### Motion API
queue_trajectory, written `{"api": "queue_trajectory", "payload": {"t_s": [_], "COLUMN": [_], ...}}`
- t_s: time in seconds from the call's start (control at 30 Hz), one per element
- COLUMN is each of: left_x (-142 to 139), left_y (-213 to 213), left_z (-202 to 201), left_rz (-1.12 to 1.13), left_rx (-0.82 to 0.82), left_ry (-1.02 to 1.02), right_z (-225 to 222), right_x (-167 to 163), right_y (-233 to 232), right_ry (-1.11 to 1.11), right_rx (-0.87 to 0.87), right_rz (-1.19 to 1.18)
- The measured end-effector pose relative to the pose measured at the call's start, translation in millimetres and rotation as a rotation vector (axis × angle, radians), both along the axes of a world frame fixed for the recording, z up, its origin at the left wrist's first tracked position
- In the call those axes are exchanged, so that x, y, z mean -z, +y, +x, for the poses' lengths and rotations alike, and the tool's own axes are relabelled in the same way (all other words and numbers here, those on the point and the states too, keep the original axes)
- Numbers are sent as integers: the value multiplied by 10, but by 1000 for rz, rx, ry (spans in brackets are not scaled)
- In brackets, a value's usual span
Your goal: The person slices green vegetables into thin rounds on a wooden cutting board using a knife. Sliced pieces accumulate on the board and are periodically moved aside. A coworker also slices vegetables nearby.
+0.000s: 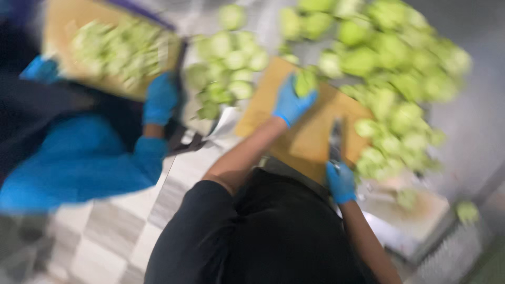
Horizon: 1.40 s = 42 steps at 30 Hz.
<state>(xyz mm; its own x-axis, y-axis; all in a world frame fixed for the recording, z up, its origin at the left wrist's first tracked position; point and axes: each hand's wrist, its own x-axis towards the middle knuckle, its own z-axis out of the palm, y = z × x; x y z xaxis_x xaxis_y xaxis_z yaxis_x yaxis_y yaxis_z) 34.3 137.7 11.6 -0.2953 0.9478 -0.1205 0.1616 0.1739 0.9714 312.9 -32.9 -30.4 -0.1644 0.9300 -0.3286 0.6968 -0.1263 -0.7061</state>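
- Frame was pretty blurry from where I was watching, but nearest me the right hand (341, 181) had its grip wrapped shut on a knife (335, 139), blade lying on the wooden cutting board (307, 142).
- Left hand (291, 102) sat further up the board, grip pinching a pale green vegetable piece (305, 82) down against it.
- My read: mid-chopping, piece held and not cut yet. Next move would've needed the blade lined up clear of those fingers.
- Beyond that, heaps of green pieces (389, 58) covered the worktop (473, 121).
- Off left, a co-worker's gloved hand (159, 98) held a second board (68, 21).
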Motion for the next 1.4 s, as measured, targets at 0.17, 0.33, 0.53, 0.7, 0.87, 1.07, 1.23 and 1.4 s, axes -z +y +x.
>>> {"api": "queue_trajectory", "payload": {"t_s": [0.17, 0.33, 0.53, 0.7, 0.87, 1.07, 1.23, 1.4], "left_x": [409, 598, 570, 591, 578, 174, -90, -148], "left_y": [-1154, -1672, -1859, -1862, -1966, -1922, -1874, -1870], "left_z": [-213, -322, -477, -493, -499, -433, -334, -276], "left_rz": [-138, -160, -129, -100, -59, -225, -217, -174], "left_rx": [-83, -156, -119, -63, 45, -58, -71, -46], "left_ry": [-227, -170, -118, -196, -187, -103, 22, 21], "right_z": [-126, -294, -470, -496, -477, -497, -443, -376], "right_x": [65, -148, -351, -382, -398, -371, -318, -232], "right_y": [-31, -61, -93, -129, -167, -150, -88, -66], "right_ry": [127, 292, 163, 219, 248, 329, 331, 324], "right_rx": [142, 192, 42, -36, 59, 68, 43, 82], "right_rz": [-112, -191, -142, -119, -137, -177, -157, -156]}}
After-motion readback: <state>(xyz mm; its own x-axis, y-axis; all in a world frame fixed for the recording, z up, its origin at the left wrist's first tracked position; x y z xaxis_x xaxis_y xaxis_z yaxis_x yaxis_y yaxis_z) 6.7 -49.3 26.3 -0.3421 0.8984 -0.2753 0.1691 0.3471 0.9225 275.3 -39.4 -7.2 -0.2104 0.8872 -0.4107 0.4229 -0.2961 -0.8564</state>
